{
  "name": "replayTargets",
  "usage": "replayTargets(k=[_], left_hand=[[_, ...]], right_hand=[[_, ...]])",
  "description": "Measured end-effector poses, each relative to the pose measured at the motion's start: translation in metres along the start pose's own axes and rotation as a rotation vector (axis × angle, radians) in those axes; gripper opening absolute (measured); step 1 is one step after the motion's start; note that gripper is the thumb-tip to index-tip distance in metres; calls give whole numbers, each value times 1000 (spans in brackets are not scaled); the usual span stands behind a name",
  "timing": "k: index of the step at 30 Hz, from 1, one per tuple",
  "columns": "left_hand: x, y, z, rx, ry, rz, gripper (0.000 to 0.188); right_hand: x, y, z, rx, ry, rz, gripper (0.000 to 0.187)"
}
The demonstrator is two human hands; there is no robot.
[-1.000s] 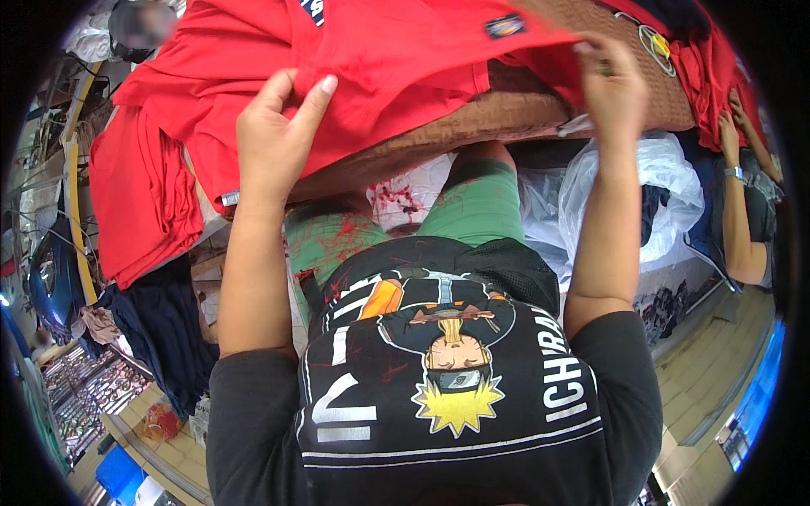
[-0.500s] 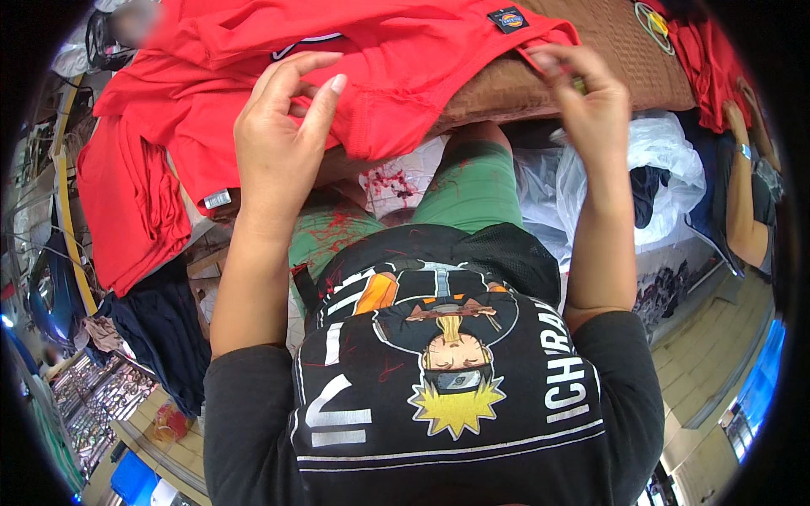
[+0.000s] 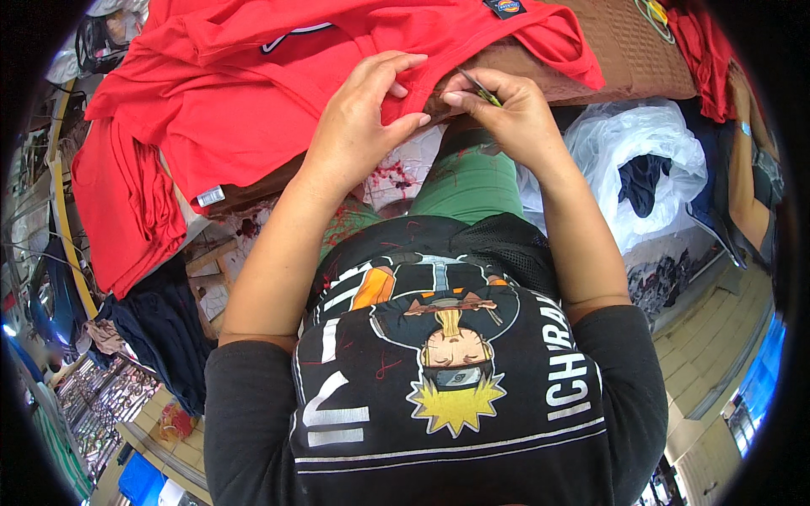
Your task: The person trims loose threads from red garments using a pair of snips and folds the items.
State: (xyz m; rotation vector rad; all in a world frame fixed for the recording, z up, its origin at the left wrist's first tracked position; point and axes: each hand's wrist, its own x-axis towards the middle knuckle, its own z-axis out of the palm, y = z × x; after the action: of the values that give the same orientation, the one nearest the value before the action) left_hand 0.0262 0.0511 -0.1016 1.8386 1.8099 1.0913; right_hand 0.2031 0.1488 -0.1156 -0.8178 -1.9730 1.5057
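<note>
A red garment (image 3: pixel 228 110) is spread over the brown padded surface at the far side, its near edge hanging toward my lap. My left hand (image 3: pixel 359 110) is over this edge, with thumb and index finger apart and red cloth showing behind the gap. Some of its other fingers are hidden. Just to the right, my right hand (image 3: pixel 510 114) is closed on small thread snips (image 3: pixel 483 89), with a dark blade and a yellow-green part showing between the fingers. A dark label (image 3: pixel 507 8) is on the garment near the top.
Brown quilted cloth (image 3: pixel 641 59) covers the work surface. A white plastic bag (image 3: pixel 603 143) with dark cloth (image 3: pixel 645 181) in it is at the right. Beyond it, another person's arm (image 3: pixel 742 160) reaches to more red cloth (image 3: pixel 704 51). Dark blue cloth (image 3: pixel 160 329) hangs at the left.
Both my hands have come closer together, the left moving right and the right moving left and down. The garment's right edge now droops further right.
</note>
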Motion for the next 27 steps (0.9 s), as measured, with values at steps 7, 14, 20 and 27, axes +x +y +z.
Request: replayTargets(k=[7,14,20,27], left_hand=[[-2,-1,5,19,88,54,47],[-4,12,16,242,190,-97,29],[-5,15,1,133,89,-233,18],[-7,8,-10,-212,3,-374,24]], right_hand=[[1,-2,-3,49,-30,18,16],[5,0,-5,68,-60,-16,17],[5,1,-8,-194,3,-27,19],[-2,12,-15,-220,17,-11,20]])
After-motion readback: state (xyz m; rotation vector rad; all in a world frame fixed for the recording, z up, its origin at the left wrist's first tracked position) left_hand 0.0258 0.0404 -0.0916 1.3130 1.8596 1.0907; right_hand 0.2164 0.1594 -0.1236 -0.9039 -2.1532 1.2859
